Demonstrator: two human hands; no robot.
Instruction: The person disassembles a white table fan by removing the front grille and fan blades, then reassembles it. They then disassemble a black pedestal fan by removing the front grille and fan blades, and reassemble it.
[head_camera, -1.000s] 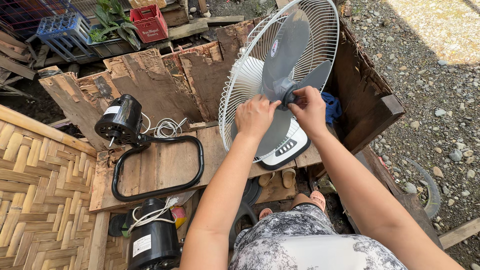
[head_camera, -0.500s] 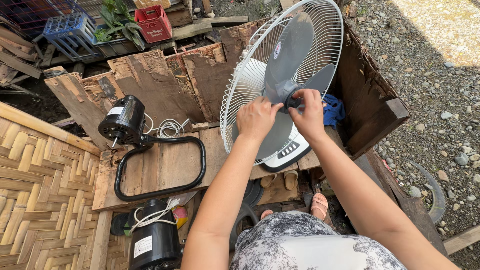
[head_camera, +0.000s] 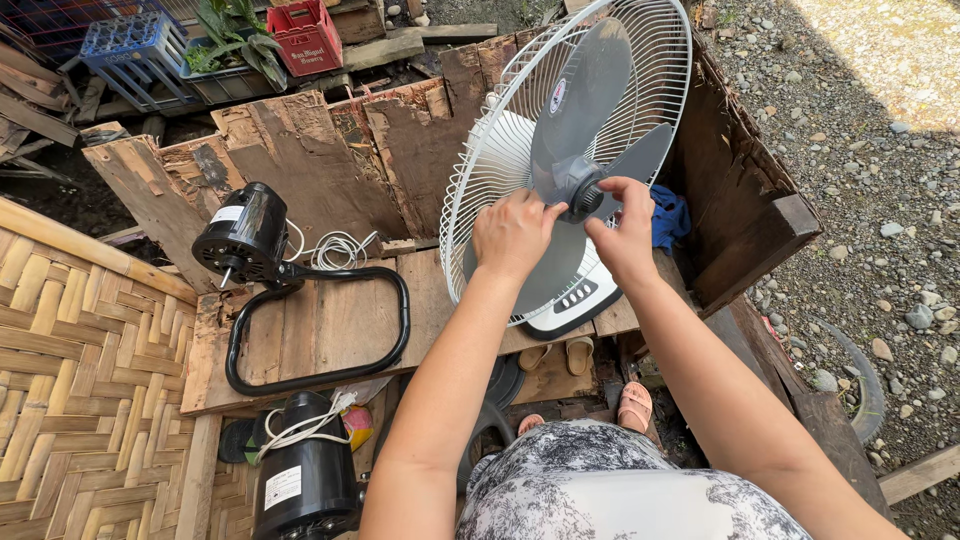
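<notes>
Grey fan blade (head_camera: 585, 150) held at its hub cap (head_camera: 588, 199) by both hands, centre right of the frame.

Left hand (head_camera: 515, 235) closes on the lower blade beside the hub; right hand (head_camera: 625, 235) pinches the dark cap between thumb and fingertips. The fan stands tilted on the wooden desk (head_camera: 330, 320), its white wire guard (head_camera: 480, 190) behind the blade and its base (head_camera: 570, 300) below the hands. Thin plastic blades are judged light, smooth and apt to flex or crack at the tips, so the firm hold is near the hub. At left centre lies a black motor (head_camera: 240, 235) on a loop stand (head_camera: 320, 330); a second motor (head_camera: 305, 470) sits at the lower edge.
</notes>
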